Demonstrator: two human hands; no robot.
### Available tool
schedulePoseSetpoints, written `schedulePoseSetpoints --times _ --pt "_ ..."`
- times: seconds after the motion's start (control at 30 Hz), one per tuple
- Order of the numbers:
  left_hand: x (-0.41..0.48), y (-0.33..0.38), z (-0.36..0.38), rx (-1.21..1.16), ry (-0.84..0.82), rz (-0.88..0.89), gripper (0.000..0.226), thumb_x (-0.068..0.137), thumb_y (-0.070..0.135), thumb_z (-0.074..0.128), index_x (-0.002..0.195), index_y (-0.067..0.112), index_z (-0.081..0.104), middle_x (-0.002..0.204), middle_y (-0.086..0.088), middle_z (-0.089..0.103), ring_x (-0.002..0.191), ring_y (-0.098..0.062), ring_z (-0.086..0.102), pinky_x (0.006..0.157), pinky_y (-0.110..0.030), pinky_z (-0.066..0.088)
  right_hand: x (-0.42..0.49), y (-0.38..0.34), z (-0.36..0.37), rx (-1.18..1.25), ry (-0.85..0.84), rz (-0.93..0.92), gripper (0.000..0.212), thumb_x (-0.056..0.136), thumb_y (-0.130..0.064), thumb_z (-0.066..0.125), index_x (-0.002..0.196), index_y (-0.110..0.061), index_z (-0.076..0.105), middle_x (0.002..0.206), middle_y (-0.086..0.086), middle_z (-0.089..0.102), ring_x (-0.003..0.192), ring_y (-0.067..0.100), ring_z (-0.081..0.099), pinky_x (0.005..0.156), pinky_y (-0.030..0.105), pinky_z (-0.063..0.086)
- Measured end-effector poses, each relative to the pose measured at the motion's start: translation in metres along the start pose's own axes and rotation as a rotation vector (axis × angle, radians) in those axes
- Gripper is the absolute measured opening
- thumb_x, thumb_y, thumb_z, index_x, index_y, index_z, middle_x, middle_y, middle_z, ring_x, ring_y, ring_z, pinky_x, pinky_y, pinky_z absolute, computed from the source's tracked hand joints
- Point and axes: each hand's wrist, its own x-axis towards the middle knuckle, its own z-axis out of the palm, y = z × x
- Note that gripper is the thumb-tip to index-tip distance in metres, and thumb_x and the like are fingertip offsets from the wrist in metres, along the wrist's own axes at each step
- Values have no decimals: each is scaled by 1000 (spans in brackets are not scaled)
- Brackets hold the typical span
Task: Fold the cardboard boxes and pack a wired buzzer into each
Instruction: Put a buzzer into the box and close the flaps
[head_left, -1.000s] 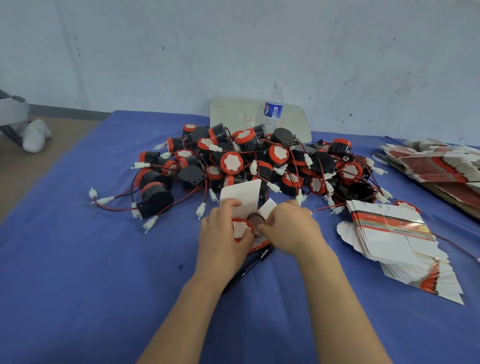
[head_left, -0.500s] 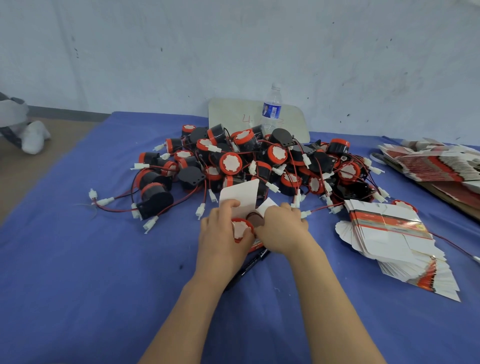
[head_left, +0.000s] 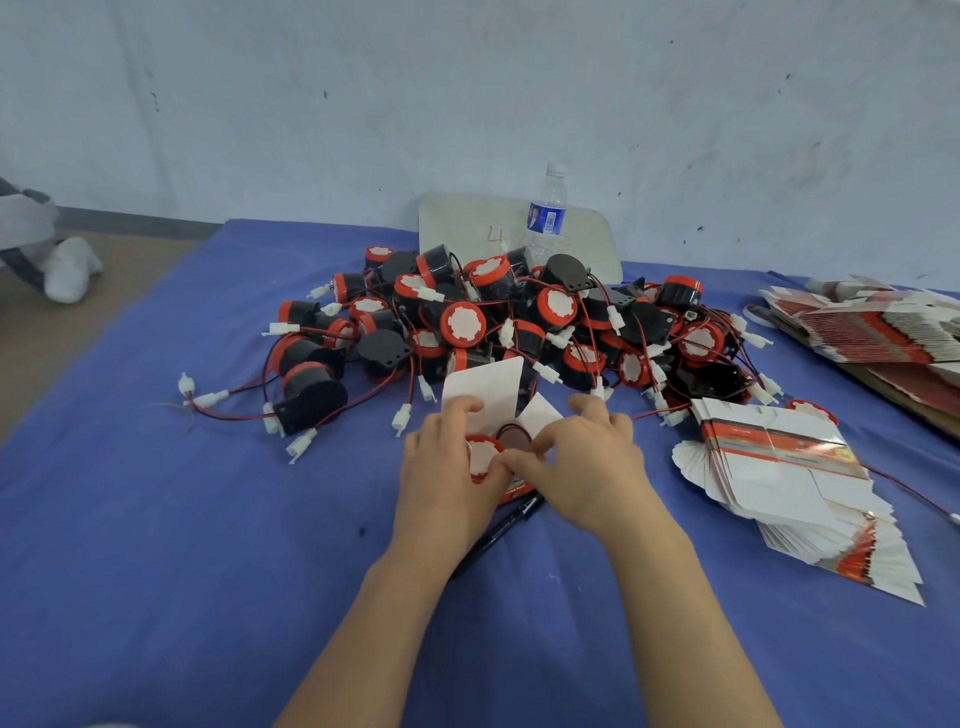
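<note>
Task's thing: small white cardboard box, lid flap up, on the blue cloth at table centre. One round black buzzer with red rim and white face sits in its mouth, red wire coiled beside it.

Left hand: fingers clamped round the box from 9 o'clock, fingertips on the lid flap.

Right hand: fingers curled, thumb and forefinger close together at the box mouth from 3 o'clock. I cannot tell whether they pinch wire or card.

Loose pile of the same wired buzzers lies at 12 o'clock of the hands. Fanned stack of flat white-and-red blanks at 3 o'clock, a second stack at 2. Black pen at 6, partly under the left wrist.

Handling, my guess: the box is thin card, light and easy to crush, so I'd hold its side walls and not the flaps. The buzzer is hard plastic, rigid and probably smooth; I'd take it by the rim. The wire is springy and likely to pop out or snag, so I'd pin it down before closing.

Writing: a red hand-drawn "4" on the pale rounded board at the far edge. The clear plastic bottle has a blue label, print too small. Print on the blanks and pen is unreadable.
</note>
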Motion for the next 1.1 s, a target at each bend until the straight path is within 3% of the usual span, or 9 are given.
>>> schedulePoseSetpoints --times 0.13,0.3,0.37,0.47,0.53,0.63,0.8,0.97,1.1 --pt "-1 -1 0 -1 3 10 48 82 24 62 123 34 40 106 13 38 97 -7 25 80 -26 33 5 4 4 -5 -25 -19 36 97 -42 49 113 -15 67 141 9 36 126 33 32 100 38 34" --pt "0 0 -1 -5 -6 12 47 83 22 61 124 34 42 115 7 48 103 -12 33 82 -28 39 6 6 8 347 236 -42 23 98 -28 48 103 -17 68 110 5 61 102 23 53 78 30 44" --pt "0 0 -2 -6 -8 19 47 83 21 62 124 33 43 117 5 50 108 -16 37 84 -28 39 6 6 9 441 285 -70 20 97 -27 50 102 -19 68 101 2 62 93 17 55 70 21 41" --pt "-1 1 -3 -1 -16 15 47 84 22 62 125 33 43 118 5 51 111 -17 37 86 -28 39 3 9 7 611 403 -78 14 95 -26 56 98 -22 69 102 -3 57 87 7 56 71 9 39" --pt "0 1 -2 -1 -19 12 47 83 22 62 125 33 43 117 5 50 111 -17 37 85 -28 39 1 10 4 699 420 -114 10 93 -22 59 88 -30 63 91 -7 61 78 4 57 67 4 40" --pt "0 2 -2 12 -18 18 45 83 22 61 123 34 42 116 6 50 108 -17 37 84 -27 38 -1 8 3 736 375 -169 24 91 -17 61 81 -38 55 74 -16 61 76 -2 57 64 5 43" --pt "1 1 -3 10 -29 24 45 83 22 61 123 34 43 111 6 49 108 -19 41 87 -34 44 -1 4 6 865 371 -206 27 88 -10 64 82 -36 59 77 -14 64 74 -8 59 65 6 46" --pt "3 -1 -2 88 -45 47 45 85 25 59 127 34 45 118 8 49 112 -18 40 85 -20 26 5 -3 17 1029 297 -181 16 90 -14 63 89 -30 59 85 -11 69 79 -3 64 66 10 47" --pt "3 0 -2 81 -40 53 38 83 23 60 119 29 51 113 9 52 110 -17 42 86 -21 31 11 -6 25 856 293 -195 13 97 -18 53 91 -29 50 81 -18 63 77 -12 58 60 4 41"
